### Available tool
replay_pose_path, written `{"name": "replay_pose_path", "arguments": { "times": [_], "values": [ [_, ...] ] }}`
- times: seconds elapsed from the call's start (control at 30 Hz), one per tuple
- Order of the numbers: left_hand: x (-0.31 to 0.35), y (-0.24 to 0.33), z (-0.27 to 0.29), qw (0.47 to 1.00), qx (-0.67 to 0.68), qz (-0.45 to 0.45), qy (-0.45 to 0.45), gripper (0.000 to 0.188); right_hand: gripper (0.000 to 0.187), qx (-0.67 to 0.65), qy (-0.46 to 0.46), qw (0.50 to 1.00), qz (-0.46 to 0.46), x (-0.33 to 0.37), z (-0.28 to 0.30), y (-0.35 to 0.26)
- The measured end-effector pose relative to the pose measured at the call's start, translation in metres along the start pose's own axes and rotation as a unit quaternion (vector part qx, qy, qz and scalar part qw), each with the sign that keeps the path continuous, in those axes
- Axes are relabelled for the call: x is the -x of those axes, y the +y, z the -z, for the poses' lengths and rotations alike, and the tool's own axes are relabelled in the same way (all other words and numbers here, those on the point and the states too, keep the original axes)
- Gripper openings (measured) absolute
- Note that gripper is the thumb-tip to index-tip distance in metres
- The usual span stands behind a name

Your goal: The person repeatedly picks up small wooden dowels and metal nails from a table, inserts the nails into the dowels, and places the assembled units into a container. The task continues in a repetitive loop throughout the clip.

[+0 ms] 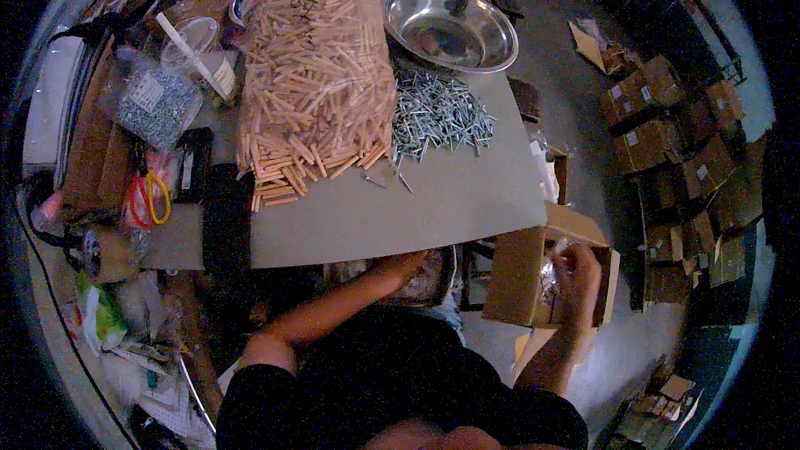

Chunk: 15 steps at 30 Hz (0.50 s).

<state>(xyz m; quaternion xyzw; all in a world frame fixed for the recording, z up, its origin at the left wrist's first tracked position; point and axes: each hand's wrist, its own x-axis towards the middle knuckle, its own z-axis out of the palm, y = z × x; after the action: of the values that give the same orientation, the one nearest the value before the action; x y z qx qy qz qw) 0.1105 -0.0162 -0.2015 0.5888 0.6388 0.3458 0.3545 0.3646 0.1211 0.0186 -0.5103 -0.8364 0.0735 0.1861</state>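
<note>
My left hand [404,272] reaches just below the table's front edge, over a metal-rimmed container [432,287] with contents too dark to name. Its fingers are dim and blurred, so their grip does not show. At the right, my right hand [578,273] is over an open cardboard box [512,279], its fingers curled together. Shiny clear plastic [548,277] shows in the box beside these fingers; whether they hold it is hidden. On the table lie a large clear bag of wooden dowels [321,75], some spilling from its mouth, and a heap of metal screws [442,112].
A steel bowl [450,27] stands at the table's far right. On the left are a bag of small hardware [158,104], scissors with red and yellow handles [150,198] and a tape roll [108,254]. Stacked cardboard boxes [646,87] line the floor at the right.
</note>
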Motion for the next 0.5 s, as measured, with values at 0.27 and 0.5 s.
{"name": "replay_pose_path", "arguments": {
  "times": [0.27, 0.5],
  "values": [
    [-0.003, 0.001, 0.016, 0.99, 0.13, 0.036, -0.042, 0.038, 0.021, -0.108, -0.163, 0.969, 0.151, -0.003, -0.063, -0.072],
    [-0.003, -0.011, 0.006, 0.952, 0.292, 0.085, 0.024, 0.037, 0.036, -0.062, -0.172, 0.978, 0.103, 0.022, -0.102, -0.089]
  ]
}}
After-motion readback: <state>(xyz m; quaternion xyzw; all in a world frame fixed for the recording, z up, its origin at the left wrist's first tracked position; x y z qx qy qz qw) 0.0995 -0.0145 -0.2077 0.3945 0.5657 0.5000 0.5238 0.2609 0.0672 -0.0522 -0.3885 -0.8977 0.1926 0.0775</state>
